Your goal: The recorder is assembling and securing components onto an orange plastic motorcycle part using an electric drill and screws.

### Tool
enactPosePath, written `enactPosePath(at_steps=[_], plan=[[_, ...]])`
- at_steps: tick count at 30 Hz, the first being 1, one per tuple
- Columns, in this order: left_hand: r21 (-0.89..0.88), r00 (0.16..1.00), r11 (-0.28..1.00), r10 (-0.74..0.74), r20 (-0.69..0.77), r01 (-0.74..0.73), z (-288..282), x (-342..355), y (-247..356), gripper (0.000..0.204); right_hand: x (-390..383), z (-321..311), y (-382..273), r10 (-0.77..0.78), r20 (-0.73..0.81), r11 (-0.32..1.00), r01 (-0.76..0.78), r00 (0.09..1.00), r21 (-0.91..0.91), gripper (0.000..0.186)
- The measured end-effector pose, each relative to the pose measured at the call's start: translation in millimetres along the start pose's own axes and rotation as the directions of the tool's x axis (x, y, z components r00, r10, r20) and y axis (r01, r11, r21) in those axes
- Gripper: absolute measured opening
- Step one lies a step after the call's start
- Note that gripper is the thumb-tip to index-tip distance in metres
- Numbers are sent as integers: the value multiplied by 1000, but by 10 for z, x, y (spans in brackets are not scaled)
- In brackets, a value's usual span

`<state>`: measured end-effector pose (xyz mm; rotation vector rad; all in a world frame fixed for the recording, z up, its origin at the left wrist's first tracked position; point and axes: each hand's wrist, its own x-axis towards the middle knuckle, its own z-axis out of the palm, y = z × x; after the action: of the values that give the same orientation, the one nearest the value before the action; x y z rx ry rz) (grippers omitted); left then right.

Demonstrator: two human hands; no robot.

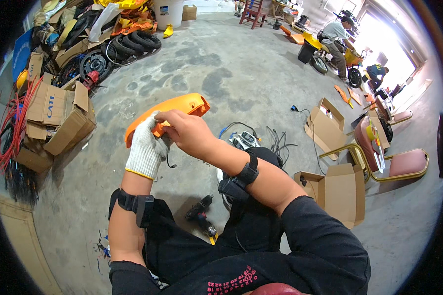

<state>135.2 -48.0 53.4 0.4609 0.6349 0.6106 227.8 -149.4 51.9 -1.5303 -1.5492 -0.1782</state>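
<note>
Orange panel: a curved orange plastic panel is held up above the concrete floor in front of the person, its long side slanting up to the right, with small openings at its right end.
Left hand: the left hand, in a white knit glove with a yellow-edged cuff, is closed on the panel's near edge; its fingertips are partly hidden.
Right hand: the bare right hand is bent in against the panel and the glove, thumb and forefinger close together; whether they pinch anything cannot be told.
Beside the glove: a short black cable hangs just below the right hand.
Forearms: each wears a black strap with a box-shaped module.
Between the legs: a dark power drill lies on the floor.
Beyond the right knee: a white part sits near a tangle of black cables.
Right side: two open cardboard boxes lie near a pink-padded chair with a gold frame.
Left side: a worn carton stands beside red wires; black tyres are heaped farther back.
Upper right: two co-workers are near the bright doorway, well apart from the panel.
</note>
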Motion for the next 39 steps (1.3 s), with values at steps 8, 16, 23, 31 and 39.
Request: enactPosePath(at_steps=[8, 16, 23, 31, 39], plan=[[-22, 1000, 1000, 4, -9, -4, 23, -32, -2, 32, -9, 51, 0, 76, -2, 995, -76, 997, -57, 16], [-71, 1000, 997, -19, -11, 18, -15, 39, -1, 27, 13, 102, -48, 73, -37, 987, -78, 997, -144, 16], [10, 999, 1000, -13, -39, 13, 95, -81, 9, 28, -7, 15, 27, -24, -43, 999, 23, 999, -31, 16], [4, 996, 1000, -26, 88, 25, 22, -48, 19, 25, -6, 31, 10, 18, 9, 999, -18, 1000, -41, 18], [-20, 999, 1000, 11, 37, -10, -10, -10, 13, 24, 2, 67, -2, 125, 22, 991, -126, 992, 40, 14]])
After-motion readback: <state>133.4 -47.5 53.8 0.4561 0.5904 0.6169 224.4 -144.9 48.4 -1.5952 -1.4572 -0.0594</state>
